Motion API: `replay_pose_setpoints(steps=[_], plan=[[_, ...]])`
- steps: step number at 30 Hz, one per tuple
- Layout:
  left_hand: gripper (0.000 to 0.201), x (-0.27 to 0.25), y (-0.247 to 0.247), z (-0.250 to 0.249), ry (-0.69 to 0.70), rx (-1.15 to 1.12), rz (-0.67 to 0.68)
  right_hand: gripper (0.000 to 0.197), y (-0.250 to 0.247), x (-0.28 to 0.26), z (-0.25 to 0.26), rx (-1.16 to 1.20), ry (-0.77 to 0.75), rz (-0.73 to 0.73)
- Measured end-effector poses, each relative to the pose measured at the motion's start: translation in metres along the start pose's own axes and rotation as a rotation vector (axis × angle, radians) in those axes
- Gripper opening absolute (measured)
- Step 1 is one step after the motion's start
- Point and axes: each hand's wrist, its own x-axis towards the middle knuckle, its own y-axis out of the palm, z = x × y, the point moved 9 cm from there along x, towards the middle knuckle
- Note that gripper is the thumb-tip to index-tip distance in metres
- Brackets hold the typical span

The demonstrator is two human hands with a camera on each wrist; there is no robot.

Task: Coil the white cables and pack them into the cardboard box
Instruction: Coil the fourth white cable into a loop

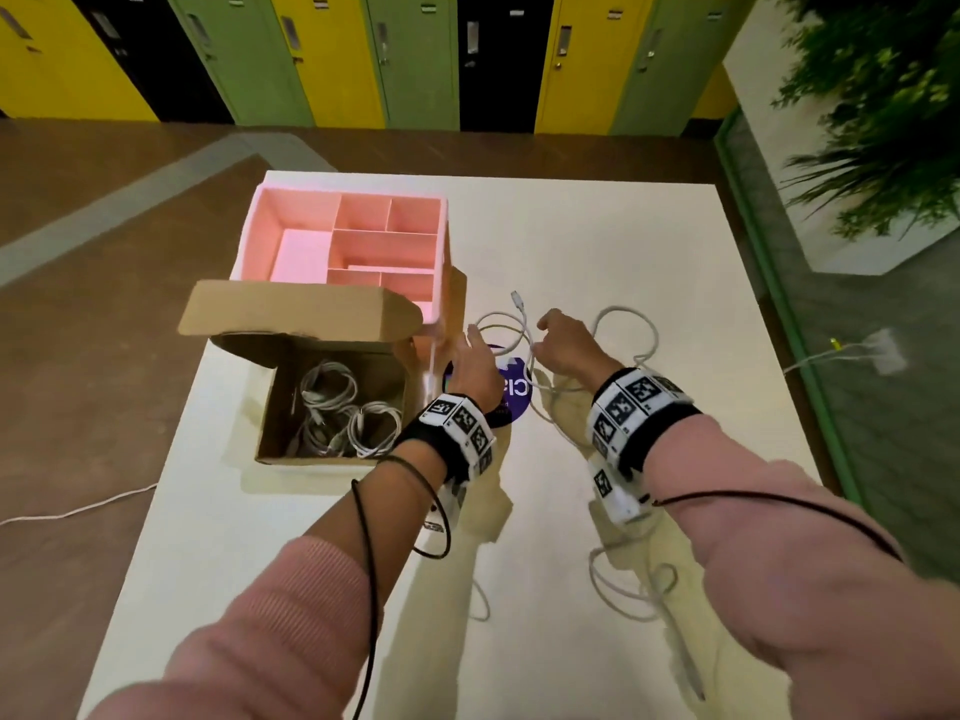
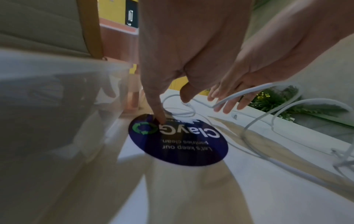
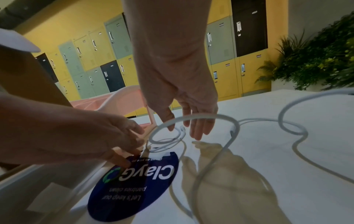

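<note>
An open cardboard box [image 1: 270, 407] stands at the table's left, with several coiled white cables [image 1: 343, 413] inside. A loose white cable [image 1: 524, 330] [image 3: 191, 117] [image 2: 254, 89] lies in loops right of the box. My left hand [image 1: 470, 356] [image 2: 182, 68] is beside the box, fingers extended, and its index fingertip touches a round dark blue sticker [image 2: 178, 139] at the cable's small loop. My right hand [image 1: 563, 345] [image 3: 182, 91] hangs over the cable. Its fingers are straight and sit behind a raised arc of the cable. No grip on the cable shows.
A pink divided organizer [image 1: 343, 236] stands behind the box, whose flap [image 1: 291, 314] leans open. Another white cable [image 1: 623, 589] lies near the table's front under my right forearm. A cable [image 1: 78, 509] trails on the floor at left. A planter [image 1: 857, 148] is at right.
</note>
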Motion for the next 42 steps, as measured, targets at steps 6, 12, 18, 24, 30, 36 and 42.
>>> replay_pose_setpoints(steps=[6,12,18,24,30,36,42], plan=[[0.067,0.009,0.0,-0.003,-0.078,-0.107,0.007,0.047,0.023,0.012,-0.007,0.053,0.085,0.081],[0.035,0.003,-0.003,-0.006,-0.076,-0.257,-0.096,0.018,0.009,0.006,-0.007,0.371,0.01,-0.023],[0.019,-0.023,-0.047,-0.029,0.182,-0.419,-0.289,0.02,-0.049,-0.036,-0.002,0.646,-0.081,-0.022],[0.023,-0.07,-0.088,-0.053,0.397,-0.619,-0.333,0.018,-0.11,-0.102,0.013,0.656,-0.278,0.057],[0.025,-0.125,-0.127,-0.08,0.595,-0.755,-0.31,0.018,-0.139,-0.162,0.019,0.633,-0.371,0.105],[0.027,-0.163,-0.133,-0.1,0.708,-0.694,-0.149,0.024,-0.149,-0.205,0.034,0.582,-0.441,-0.019],[0.031,-0.178,-0.124,-0.097,0.659,-0.819,0.072,0.02,-0.147,-0.229,0.048,0.443,-0.54,-0.118]])
